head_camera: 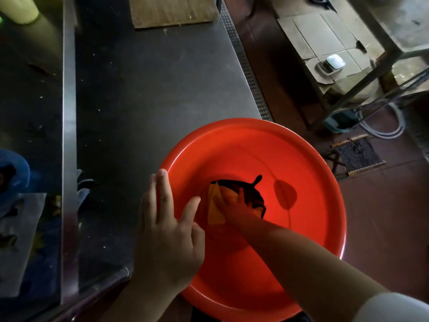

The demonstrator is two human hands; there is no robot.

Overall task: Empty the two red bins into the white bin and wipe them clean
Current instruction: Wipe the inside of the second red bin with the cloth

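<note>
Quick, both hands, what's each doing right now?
Left hand: open, fingers straight, resting on the red bin rim.
Right hand: inside the bin, pressing the cloth on its bottom; grip unclear.

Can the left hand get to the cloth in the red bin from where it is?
Probably yes. The left hand rests on the red bin rim, thumb already inside, next to the cloth. Nothing lies between them; only the right hand is pressing on the cloth.

Steel table (144,84) w/ cardboard sheet (171,10) at far end; floor drain grate (358,155) right.
</note>
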